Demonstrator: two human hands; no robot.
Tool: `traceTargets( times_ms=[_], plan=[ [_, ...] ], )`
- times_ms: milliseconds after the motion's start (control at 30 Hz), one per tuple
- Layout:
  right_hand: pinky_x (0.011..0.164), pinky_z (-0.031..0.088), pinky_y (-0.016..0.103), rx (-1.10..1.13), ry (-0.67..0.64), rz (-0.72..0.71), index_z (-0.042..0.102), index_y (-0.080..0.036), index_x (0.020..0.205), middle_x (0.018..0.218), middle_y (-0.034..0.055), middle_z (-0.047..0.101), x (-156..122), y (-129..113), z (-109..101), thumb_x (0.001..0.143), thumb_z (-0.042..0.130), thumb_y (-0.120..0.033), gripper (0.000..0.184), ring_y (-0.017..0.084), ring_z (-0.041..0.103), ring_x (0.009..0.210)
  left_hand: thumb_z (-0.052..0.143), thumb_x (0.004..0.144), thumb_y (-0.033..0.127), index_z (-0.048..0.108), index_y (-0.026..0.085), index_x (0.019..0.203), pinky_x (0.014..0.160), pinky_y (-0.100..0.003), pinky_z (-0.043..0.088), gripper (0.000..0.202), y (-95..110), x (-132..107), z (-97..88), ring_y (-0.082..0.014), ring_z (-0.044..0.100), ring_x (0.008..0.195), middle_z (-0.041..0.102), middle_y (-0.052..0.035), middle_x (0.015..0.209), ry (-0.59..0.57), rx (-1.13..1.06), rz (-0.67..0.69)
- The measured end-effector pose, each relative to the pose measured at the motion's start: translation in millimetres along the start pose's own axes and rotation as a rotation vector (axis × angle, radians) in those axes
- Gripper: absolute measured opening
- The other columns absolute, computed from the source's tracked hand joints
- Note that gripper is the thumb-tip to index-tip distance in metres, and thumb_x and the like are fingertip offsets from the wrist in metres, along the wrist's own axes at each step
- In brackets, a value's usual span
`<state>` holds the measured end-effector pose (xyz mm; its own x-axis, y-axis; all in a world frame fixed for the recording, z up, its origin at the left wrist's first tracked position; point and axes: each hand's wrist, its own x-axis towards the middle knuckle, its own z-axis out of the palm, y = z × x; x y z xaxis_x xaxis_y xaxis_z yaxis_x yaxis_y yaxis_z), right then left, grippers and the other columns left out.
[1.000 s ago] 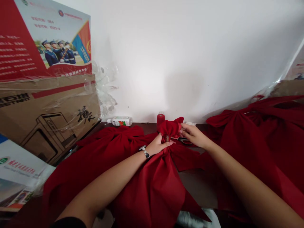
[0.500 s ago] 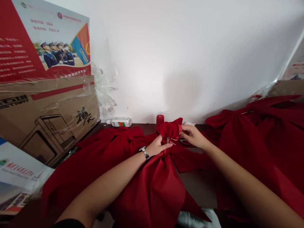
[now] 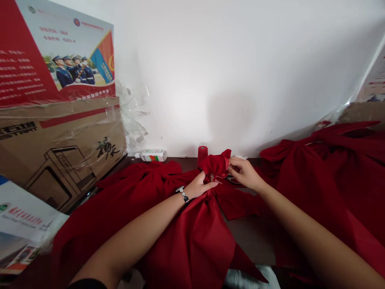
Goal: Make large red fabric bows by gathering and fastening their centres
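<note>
At the middle of the dark bench (image 3: 252, 237), close to the wall, a red cloth bow (image 3: 195, 237) is held up in both hands. Cloth: matte, deep red, plain. Upper part bunched into a tight, puckered head with one pointed corner standing up; below the gathered neck, long tails spread with soft folds, one ending in a sharp tip at lower right. A small metal piece (image 3: 212, 178) shows at the neck. Left hand (image 3: 197, 187): fingers closed round the neck, thumb lying across the front. Right hand (image 3: 245, 173): fingertips drawn narrow at the right edge of the head, by a brighter red strip; exact grip cannot be told. Behind the head, a spool of red thread (image 3: 203, 155) stands upright; a white bottle (image 3: 154, 155) lies on its side to the left.
</note>
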<state>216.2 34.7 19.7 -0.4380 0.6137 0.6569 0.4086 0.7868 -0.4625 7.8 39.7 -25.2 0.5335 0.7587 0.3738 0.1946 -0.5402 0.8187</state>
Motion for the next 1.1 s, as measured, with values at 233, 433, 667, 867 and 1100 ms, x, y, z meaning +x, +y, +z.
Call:
traceTargets(
  times_ms=[233,433,667,867,1100],
  plan=[
    [0.062,0.039,0.027,0.025,0.040,0.030,0.055,-0.018,0.070,0.068,0.0027,0.055,-1,2,2,0.083,0.045,-0.022,0.017,0.016,0.050,0.064,0.059,0.080,0.041,0.043,0.015,0.124,0.105,-0.040,0.032,0.053,1,0,-0.4,-0.0259,0.047,0.120,0.051,-0.0115,0.129,-0.004,-0.012,0.016],
    [0.059,0.037,0.027,-0.024,0.109,0.063,0.052,-0.019,0.068,0.065,0.0026,0.053,-1,-5,7,0.082,0.045,-0.022,0.017,0.015,0.046,0.061,0.060,0.079,0.039,0.045,0.015,0.121,0.104,-0.041,0.034,0.051,2,0,0.5,-0.0254,0.050,0.117,0.055,-0.0115,0.125,-0.001,-0.027,-0.003],
    [0.054,0.040,0.026,0.265,0.108,0.193,0.049,-0.020,0.074,0.064,0.0005,0.053,-5,-3,18,0.085,0.046,-0.034,0.018,0.014,0.049,0.054,0.061,0.078,0.038,0.043,0.018,0.124,0.105,-0.041,0.032,0.053,0,0,0.9,-0.0255,0.048,0.119,0.053,-0.0099,0.129,-0.004,-0.071,0.013],
    [0.046,0.042,0.027,0.531,0.161,0.345,0.041,-0.022,0.080,0.061,-0.0006,0.054,-6,7,37,0.084,0.046,-0.047,0.026,0.014,0.049,0.047,0.062,0.078,0.036,0.041,0.016,0.122,0.105,-0.041,0.031,0.053,2,1,-1.4,-0.0228,0.050,0.116,0.053,-0.0111,0.126,0.046,-0.119,-0.001],
    [0.065,0.051,0.032,0.531,0.149,0.376,0.044,-0.021,0.082,0.076,0.0027,0.060,-6,25,43,0.083,0.045,-0.040,0.019,0.016,0.057,0.064,0.063,0.078,0.036,0.047,0.015,0.107,0.090,-0.035,0.041,0.039,2,-1,-4.0,-0.0188,0.061,0.092,0.066,-0.0092,0.099,-0.115,-0.284,-0.025]
  ],
)
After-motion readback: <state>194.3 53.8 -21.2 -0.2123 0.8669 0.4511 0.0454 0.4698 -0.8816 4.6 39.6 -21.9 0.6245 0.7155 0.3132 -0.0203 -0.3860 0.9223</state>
